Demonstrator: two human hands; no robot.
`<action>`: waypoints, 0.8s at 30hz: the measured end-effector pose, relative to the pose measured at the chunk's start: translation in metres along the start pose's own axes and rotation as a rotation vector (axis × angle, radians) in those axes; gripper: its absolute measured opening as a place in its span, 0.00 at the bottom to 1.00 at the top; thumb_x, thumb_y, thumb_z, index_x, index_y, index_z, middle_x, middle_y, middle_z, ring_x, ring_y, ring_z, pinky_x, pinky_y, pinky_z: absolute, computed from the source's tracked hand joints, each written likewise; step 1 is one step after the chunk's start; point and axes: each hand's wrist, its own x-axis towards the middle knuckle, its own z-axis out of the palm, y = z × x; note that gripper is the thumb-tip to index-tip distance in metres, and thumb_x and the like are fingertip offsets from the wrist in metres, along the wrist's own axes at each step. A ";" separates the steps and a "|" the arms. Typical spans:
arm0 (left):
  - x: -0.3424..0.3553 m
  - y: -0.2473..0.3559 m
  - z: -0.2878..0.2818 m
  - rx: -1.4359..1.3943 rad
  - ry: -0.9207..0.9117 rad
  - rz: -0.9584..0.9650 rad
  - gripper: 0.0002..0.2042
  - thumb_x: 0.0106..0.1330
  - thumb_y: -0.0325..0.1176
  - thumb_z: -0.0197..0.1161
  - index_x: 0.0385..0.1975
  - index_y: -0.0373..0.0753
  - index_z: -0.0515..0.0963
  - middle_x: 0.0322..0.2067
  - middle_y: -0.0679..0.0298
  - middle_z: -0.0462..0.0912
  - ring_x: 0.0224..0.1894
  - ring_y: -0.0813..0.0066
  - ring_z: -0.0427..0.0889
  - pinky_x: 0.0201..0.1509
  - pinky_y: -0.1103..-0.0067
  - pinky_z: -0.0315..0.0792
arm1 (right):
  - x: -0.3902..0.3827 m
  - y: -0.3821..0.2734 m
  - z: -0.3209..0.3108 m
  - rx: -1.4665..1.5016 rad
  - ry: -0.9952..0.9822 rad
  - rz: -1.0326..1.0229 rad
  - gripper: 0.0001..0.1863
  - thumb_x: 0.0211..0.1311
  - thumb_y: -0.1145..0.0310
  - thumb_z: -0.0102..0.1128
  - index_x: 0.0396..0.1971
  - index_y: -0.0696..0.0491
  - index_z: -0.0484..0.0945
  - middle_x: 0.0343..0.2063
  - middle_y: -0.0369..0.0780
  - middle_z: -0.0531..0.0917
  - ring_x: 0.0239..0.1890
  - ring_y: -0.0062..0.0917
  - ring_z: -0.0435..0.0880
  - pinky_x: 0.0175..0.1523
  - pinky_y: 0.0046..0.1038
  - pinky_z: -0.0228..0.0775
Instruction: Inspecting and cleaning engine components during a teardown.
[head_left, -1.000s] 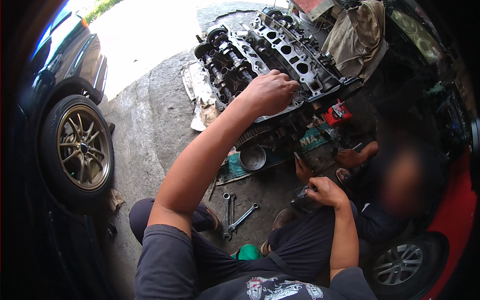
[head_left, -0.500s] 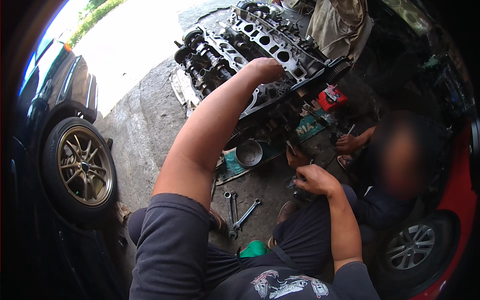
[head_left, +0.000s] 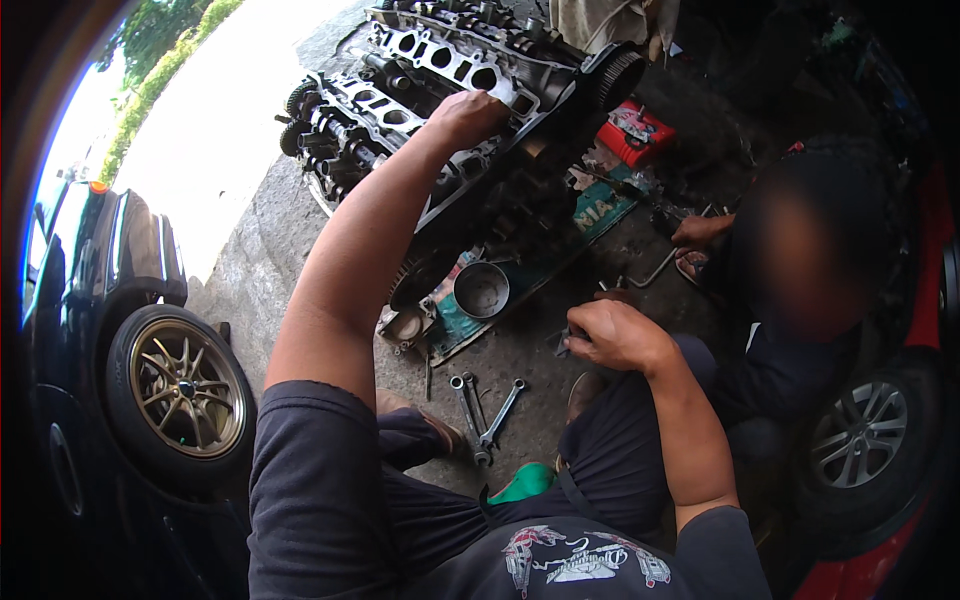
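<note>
My left hand (head_left: 468,118) reaches out to the engine (head_left: 440,165), its fingers curled down at the near edge of a metal face with round ports. What those fingertips grip, if anything, is hidden. Above my right knee, my right hand (head_left: 612,333) is closed, with a small greyish piece (head_left: 563,343) poking out by its fingers; I cannot make out its kind. Just beyond it, partly covered, is a co-worker's hand (head_left: 622,296). The co-worker's other hand (head_left: 692,232) is by a bent metal bar (head_left: 660,268).
A round metal bowl (head_left: 481,289) sits on a green board (head_left: 540,282) below the engine. Several wrenches (head_left: 487,415) lie on the concrete near my feet. A red container (head_left: 636,135) stands beyond. Cars flank me, with a bronze wheel (head_left: 186,388) at left and a silver wheel (head_left: 860,435) at right.
My view has shifted, so the engine appears farther left and higher. The co-worker's nearer hand is now partly behind my right hand. Both my hands keep much the same pose.
</note>
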 end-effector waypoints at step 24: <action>-0.033 0.014 -0.019 -0.376 -0.026 0.191 0.10 0.56 0.21 0.59 0.38 0.36 0.79 0.34 0.52 0.83 0.42 0.54 0.84 0.45 0.66 0.75 | -0.012 0.012 -0.006 0.042 0.047 0.043 0.13 0.59 0.63 0.61 0.32 0.59 0.79 0.32 0.51 0.84 0.41 0.48 0.83 0.47 0.43 0.75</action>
